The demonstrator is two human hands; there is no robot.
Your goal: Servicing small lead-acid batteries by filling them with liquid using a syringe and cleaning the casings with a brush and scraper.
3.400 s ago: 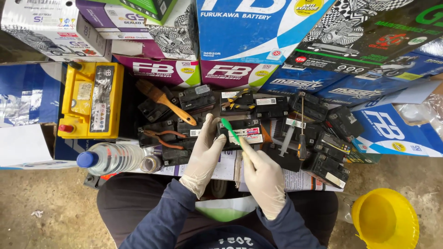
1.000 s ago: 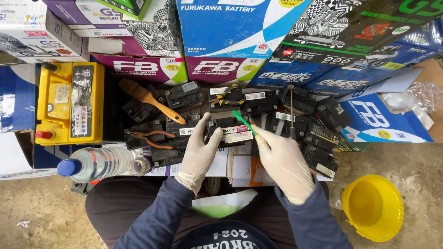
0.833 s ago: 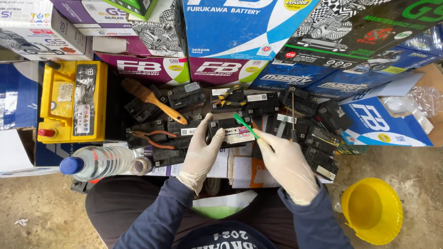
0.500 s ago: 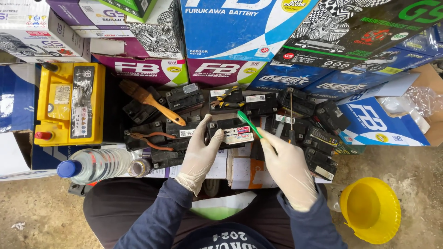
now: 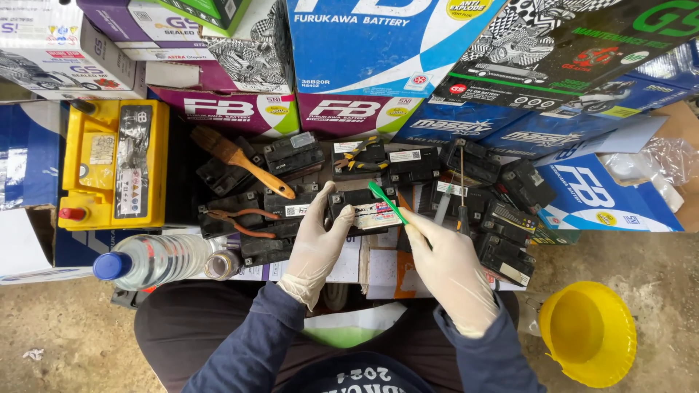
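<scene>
Since a moment ago the right hand (image 5: pixel 451 273) has barely shifted, pinching the green stick (image 5: pixel 386 201) slanting up-left onto the small black battery (image 5: pixel 368 211), probably gripped by the left hand (image 5: pixel 317 244).

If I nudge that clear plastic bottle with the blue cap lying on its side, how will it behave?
The clear plastic bottle with the blue cap lies on its round side, so it would probably roll. It looks liquid-filled, so likely fairly heavy. Its smooth wall may be slippery.

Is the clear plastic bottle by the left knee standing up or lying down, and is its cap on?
Lying down: the clear bottle rests on its side, its length running left to right. Capped: the blue cap sits on its left end.
</scene>
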